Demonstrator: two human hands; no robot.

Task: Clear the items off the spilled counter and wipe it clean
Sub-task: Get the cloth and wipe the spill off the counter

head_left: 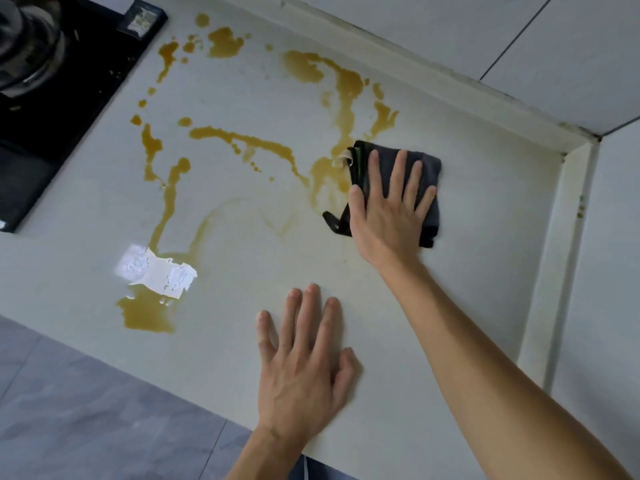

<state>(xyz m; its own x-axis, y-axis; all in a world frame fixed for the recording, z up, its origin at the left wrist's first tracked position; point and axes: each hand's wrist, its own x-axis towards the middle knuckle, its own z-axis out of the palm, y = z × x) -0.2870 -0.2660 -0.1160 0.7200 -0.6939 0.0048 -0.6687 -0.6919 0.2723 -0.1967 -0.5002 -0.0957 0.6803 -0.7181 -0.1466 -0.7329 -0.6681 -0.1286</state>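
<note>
Left hand (304, 372): flat, fingers spread, bracing on pale glossy counter (467, 271)
Right hand (391, 209): open palm pressing dark folded cloth (429, 168)
Risk: saturated cloth may smear amber liquid spill (332, 88)

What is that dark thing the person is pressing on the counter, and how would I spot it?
Start at the pale counter and look toward its far right corner, where two tiled walls meet. There the right hand presses flat on a folded dark grey cloth, at the edge of the amber spill. It is the only dark, soft thing on the counter; the black stovetop is rigid and far left.
</note>
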